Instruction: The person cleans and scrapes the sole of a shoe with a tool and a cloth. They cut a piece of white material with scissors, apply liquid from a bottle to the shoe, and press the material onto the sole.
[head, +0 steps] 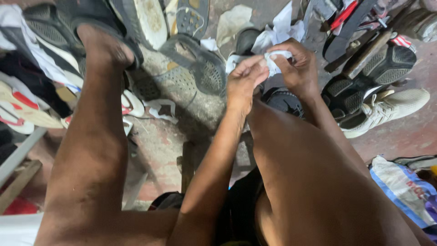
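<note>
Reddish concrete floor [164, 141]; scattered shoes [387, 107], soles [150, 18], white paper scraps [161, 109]

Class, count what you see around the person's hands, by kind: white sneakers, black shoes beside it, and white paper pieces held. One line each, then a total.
White sneaker: 1
Black shoes: 2
White paper piece, pinched by left hand and right hand: 1
Total: 4

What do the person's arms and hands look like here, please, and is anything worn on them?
Both arms are bare, with no sleeves showing. The left hand and right hand wear no gloves, and no rings, watch or bands are visible on the fingers or wrists.
</note>
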